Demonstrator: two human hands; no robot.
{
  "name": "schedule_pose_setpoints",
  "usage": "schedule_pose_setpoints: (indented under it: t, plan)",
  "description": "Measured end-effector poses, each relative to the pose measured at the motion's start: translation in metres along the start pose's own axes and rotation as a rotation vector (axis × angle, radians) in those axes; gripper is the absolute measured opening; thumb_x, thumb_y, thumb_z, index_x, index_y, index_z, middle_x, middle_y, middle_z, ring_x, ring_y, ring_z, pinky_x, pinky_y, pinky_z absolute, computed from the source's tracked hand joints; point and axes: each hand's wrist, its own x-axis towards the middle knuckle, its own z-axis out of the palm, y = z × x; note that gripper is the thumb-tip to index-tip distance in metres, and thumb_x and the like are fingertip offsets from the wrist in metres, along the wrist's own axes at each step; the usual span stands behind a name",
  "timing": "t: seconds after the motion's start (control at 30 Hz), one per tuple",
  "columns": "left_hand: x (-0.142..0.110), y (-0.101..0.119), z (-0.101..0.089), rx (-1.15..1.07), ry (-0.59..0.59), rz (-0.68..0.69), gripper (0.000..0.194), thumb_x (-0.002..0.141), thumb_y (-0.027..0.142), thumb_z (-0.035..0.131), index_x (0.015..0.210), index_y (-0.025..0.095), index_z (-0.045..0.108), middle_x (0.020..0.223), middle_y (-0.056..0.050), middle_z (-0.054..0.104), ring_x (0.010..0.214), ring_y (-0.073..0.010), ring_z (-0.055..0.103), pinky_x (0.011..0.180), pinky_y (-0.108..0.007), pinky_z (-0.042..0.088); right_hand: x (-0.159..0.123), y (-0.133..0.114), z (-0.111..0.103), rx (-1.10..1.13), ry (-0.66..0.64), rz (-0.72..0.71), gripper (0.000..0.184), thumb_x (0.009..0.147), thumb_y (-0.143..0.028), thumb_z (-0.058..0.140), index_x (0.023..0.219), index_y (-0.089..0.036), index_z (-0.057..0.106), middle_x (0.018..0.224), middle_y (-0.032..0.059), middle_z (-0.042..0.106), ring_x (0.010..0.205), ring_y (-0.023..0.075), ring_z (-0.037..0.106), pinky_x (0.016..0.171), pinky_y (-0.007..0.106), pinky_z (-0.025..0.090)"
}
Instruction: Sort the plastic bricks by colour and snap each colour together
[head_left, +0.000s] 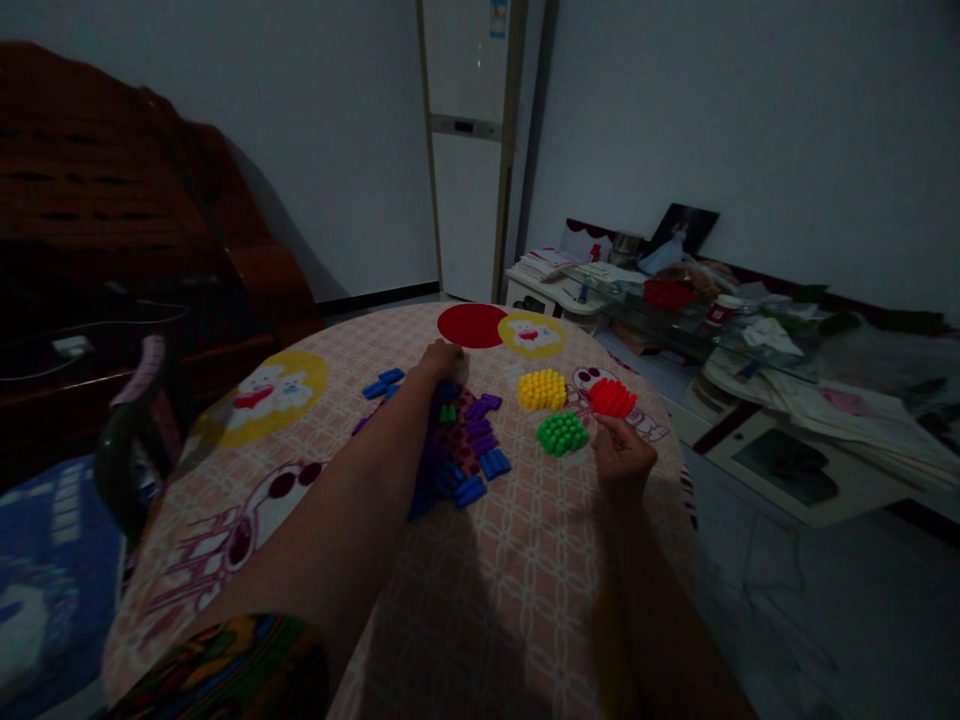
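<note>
Three tight clusters of small pieces sit on our patterned tablecloth (540,560): a green cluster (562,433) of rounded knobs, a bumpy yellow cluster (542,390) at its eleven o'clock, and a bright red cluster (612,398) at its two o'clock. At the green's four o'clock, just beside the red, is our right hand (624,455), fingertips drawn close; we cannot tell whether they pinch a piece. At the green's nine o'clock, stubby blue pieces (471,490) and purple pieces (484,443) lie loosely scattered around small green pieces (448,413). Our left hand (442,355) bends at their twelve o'clock edge, its fingers largely hidden, so we cannot tell its grip.
</note>
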Motion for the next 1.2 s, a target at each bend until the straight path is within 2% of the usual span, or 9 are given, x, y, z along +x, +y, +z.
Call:
schedule_pose_setpoints:
  t: [0.2,0.3,0.37,0.53,0.6,0.7,0.9,1.03,1.2]
  plan:
    - [-0.023,0.002,-0.013,-0.039,0.06,-0.035,0.028,0.08,0.011,0.059,0.106,0.013,0.069,0.11,-0.017,0.072,0.105,-0.029,0.066,0.088,-0.032,0.049,-0.003,-0.001,0.007,0.05,-0.031,0.011,0.025,0.085,-0.03,0.055,0.091,-0.017,0.075,0.083,0.0078,0.076,0.072,0.0213,0.071,0.069,0.033,0.057]
    - [-0.049,0.006,-0.019,-0.113,0.111,-0.038,0.03,0.082,0.014,0.061,0.111,0.013,0.066,0.102,-0.013,0.074,0.092,-0.0218,0.069,0.08,-0.027,0.05,-0.005,-0.006,0.011,0.066,-0.084,0.012,0.024,0.085,-0.029,0.055,0.092,-0.018,0.075,0.084,0.0069,0.076,0.073,0.0208,0.07,0.071,0.033,0.057]
    - [-0.073,0.012,-0.02,-0.278,0.129,0.021,0.027,0.082,0.019,0.063,0.108,0.015,0.066,0.09,-0.007,0.075,0.08,-0.0177,0.069,0.072,-0.025,0.051,-0.006,-0.012,0.013,0.07,-0.135,-0.011,0.023,0.086,-0.029,0.055,0.092,-0.019,0.075,0.084,0.0063,0.076,0.073,0.0203,0.07,0.071,0.033,0.056]
    - [-0.14,0.046,-0.014,-0.74,0.022,0.269,0.021,0.078,0.025,0.063,0.097,0.017,0.068,0.078,-0.002,0.072,0.068,-0.015,0.066,0.06,-0.023,0.049,-0.011,-0.036,0.018,0.099,-0.295,-0.131,0.02,0.088,-0.031,0.059,0.095,-0.021,0.075,0.083,0.0052,0.073,0.071,0.0181,0.067,0.068,0.03,0.055]
    - [-0.161,0.062,-0.01,-0.815,-0.002,0.311,0.022,0.078,0.025,0.063,0.097,0.017,0.068,0.076,-0.001,0.071,0.064,-0.014,0.065,0.058,-0.023,0.048,-0.015,-0.046,0.02,0.087,-0.379,-0.191,0.02,0.089,-0.031,0.062,0.1,-0.021,0.074,0.08,0.0048,0.071,0.068,0.0172,0.065,0.066,0.029,0.054]
    - [-0.183,0.082,-0.005,-0.816,0.046,0.326,0.019,0.076,0.023,0.065,0.094,0.017,0.066,0.071,0.0,0.069,0.062,-0.0135,0.064,0.056,-0.022,0.045,-0.019,-0.057,0.021,0.031,-0.495,-0.296,0.024,0.089,-0.029,0.066,0.109,-0.019,0.071,0.084,0.0062,0.07,0.072,0.0187,0.064,0.068,0.03,0.052]
    - [-0.202,0.097,-0.003,-0.806,0.059,0.339,0.02,0.074,0.015,0.066,0.093,0.018,0.059,0.073,0.0,0.068,0.065,-0.0148,0.066,0.059,-0.024,0.047,-0.024,-0.064,0.022,-0.014,-0.58,-0.411,0.023,0.089,-0.021,0.064,0.111,-0.02,0.068,0.097,0.0092,0.067,0.087,0.0233,0.064,0.077,0.034,0.053]
    - [-0.207,0.099,-0.006,-0.794,0.068,0.333,0.023,0.075,0.014,0.066,0.096,0.02,0.058,0.074,0.001,0.07,0.068,-0.0158,0.068,0.062,-0.025,0.048,-0.024,-0.062,0.023,-0.004,-0.596,-0.436,0.02,0.088,-0.02,0.062,0.108,-0.018,0.067,0.096,0.0097,0.067,0.088,0.0236,0.064,0.077,0.034,0.052]
    - [-0.207,0.097,-0.005,-0.949,0.029,0.384,0.027,0.082,0.021,0.062,0.108,0.018,0.059,0.091,-0.005,0.073,0.081,-0.0184,0.071,0.071,-0.028,0.054,-0.013,-0.045,0.017,0.027,-0.505,-0.244,0.007,0.083,-0.02,0.061,0.089,-0.019,0.064,0.079,0.0036,0.065,0.069,0.0171,0.061,0.067,0.028,0.049]
